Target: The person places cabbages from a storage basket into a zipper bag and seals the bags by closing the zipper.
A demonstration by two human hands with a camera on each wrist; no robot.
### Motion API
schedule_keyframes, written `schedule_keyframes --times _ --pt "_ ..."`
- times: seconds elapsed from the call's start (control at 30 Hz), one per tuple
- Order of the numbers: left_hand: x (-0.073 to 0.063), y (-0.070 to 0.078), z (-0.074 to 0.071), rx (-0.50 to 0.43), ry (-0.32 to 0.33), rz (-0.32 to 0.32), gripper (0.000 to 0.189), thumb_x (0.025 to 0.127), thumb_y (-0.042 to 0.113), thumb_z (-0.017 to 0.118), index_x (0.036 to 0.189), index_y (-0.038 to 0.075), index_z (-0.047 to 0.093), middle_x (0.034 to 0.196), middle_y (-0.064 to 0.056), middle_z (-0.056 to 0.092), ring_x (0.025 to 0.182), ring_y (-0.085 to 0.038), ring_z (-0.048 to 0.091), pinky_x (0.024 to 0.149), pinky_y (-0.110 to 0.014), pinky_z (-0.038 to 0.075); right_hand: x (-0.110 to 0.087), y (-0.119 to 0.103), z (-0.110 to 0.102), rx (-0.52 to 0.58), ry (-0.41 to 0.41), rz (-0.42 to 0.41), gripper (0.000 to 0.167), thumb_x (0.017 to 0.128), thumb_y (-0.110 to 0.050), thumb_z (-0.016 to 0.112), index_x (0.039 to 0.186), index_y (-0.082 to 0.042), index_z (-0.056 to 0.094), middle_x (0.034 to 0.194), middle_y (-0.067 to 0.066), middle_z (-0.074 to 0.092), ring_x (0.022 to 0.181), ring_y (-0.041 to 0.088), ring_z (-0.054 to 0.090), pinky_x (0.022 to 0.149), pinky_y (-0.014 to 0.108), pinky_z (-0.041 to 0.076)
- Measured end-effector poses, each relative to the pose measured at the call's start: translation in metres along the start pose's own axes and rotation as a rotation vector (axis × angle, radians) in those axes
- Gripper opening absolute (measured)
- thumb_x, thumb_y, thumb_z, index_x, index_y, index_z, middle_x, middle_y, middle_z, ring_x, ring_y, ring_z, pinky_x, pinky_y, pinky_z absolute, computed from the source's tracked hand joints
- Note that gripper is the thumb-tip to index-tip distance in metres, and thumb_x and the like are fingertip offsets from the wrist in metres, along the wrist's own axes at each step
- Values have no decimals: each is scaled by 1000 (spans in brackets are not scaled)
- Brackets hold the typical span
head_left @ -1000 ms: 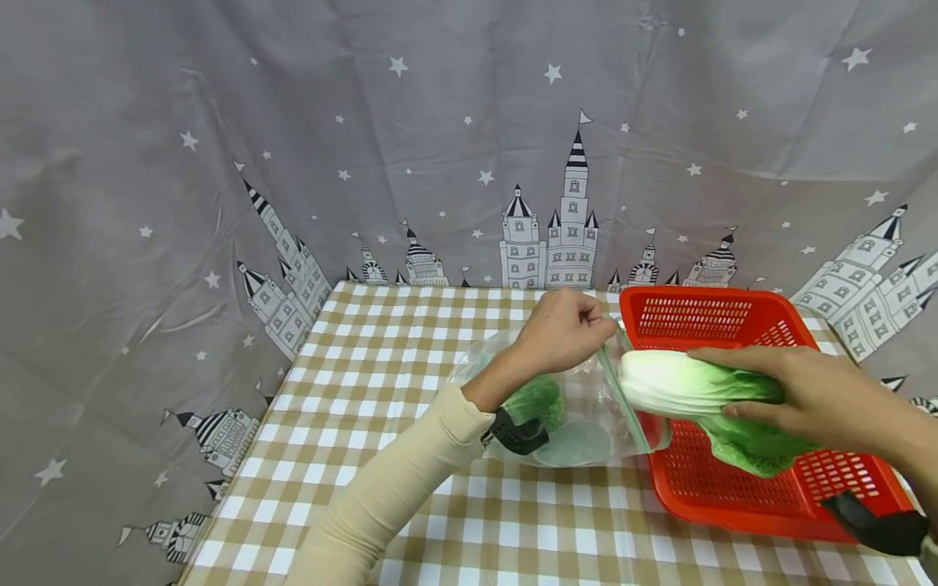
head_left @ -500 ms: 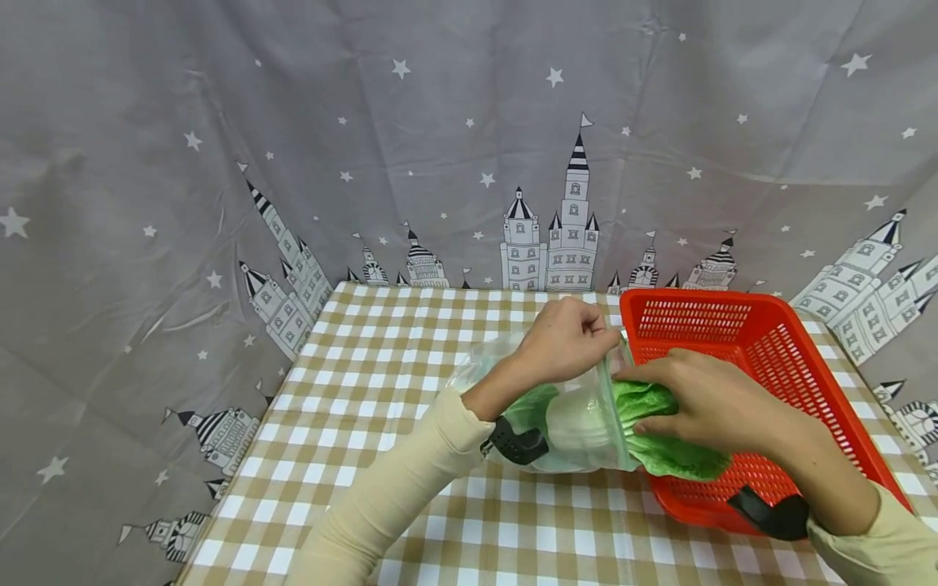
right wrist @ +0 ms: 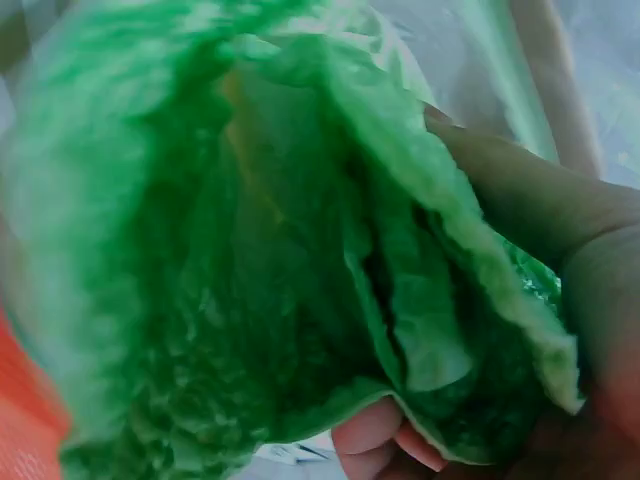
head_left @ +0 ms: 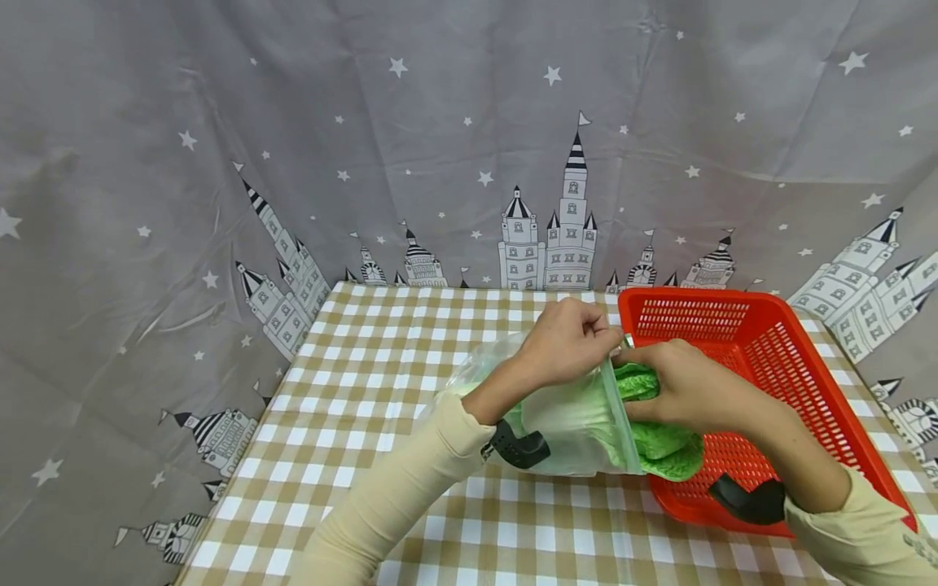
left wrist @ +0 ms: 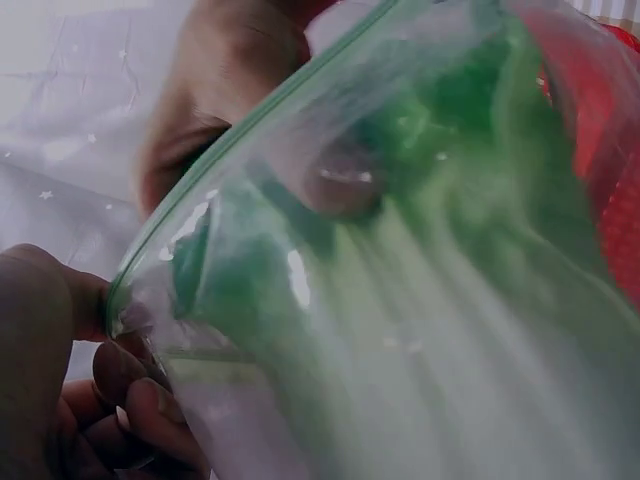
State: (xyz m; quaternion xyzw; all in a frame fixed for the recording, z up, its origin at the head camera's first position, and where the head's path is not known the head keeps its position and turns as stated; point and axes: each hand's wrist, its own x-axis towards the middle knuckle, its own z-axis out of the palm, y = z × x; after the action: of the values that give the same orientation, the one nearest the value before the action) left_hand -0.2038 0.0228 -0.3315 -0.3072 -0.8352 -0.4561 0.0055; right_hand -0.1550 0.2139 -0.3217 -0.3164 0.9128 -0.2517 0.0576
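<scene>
A clear zip bag with a green seal strip lies on its side, mouth facing right. My left hand pinches the far corner of that mouth, holding it up. A napa cabbage is inside the bag by its white stem end, its leafy end still sticking out. My right hand grips the leafy end, thumb and fingers to either side, right at the mouth. In the left wrist view a fingertip shows through the plastic. Ruffled leaves fill the right wrist view. More green shows deeper in the bag, partly behind my left wrist.
A red perforated basket stands to the right, under my right forearm and close beside the bag's mouth. A brown-and-white checked cloth covers the table. Behind hangs a grey curtain printed with castles and stars.
My right hand has moved left from over the basket, pushing the cabbage stem first into the bag, deeper over the last half second. My left hand keeps its pinch on the mouth.
</scene>
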Motion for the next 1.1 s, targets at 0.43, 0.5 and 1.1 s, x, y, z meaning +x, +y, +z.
schedule_keyframes --times 0.43,0.5,1.1 --pt "-2 4 -5 -59 24 16 32 87 10 62 57 14 52 48 7 41 44 -4 38 45 -20 29 -1 2 33 194 -59 23 42 75 -42 84 98 -12 65 78 -10 62 66 7 57 60 27 52" --pt "-2 4 -5 -51 28 22 33 88 11 62 57 14 52 48 7 42 45 -3 38 46 -20 29 -2 1 38 210 -59 27 44 76 -43 83 99 -11 64 79 -10 63 66 7 58 61 27 52" --pt "-15 1 -42 -76 148 81 31 89 8 59 59 11 51 49 4 35 48 -8 34 59 -22 38 -25 39 33 161 332 221 16 94 -16 67 107 -7 72 84 2 70 62 16 64 50 29 50"
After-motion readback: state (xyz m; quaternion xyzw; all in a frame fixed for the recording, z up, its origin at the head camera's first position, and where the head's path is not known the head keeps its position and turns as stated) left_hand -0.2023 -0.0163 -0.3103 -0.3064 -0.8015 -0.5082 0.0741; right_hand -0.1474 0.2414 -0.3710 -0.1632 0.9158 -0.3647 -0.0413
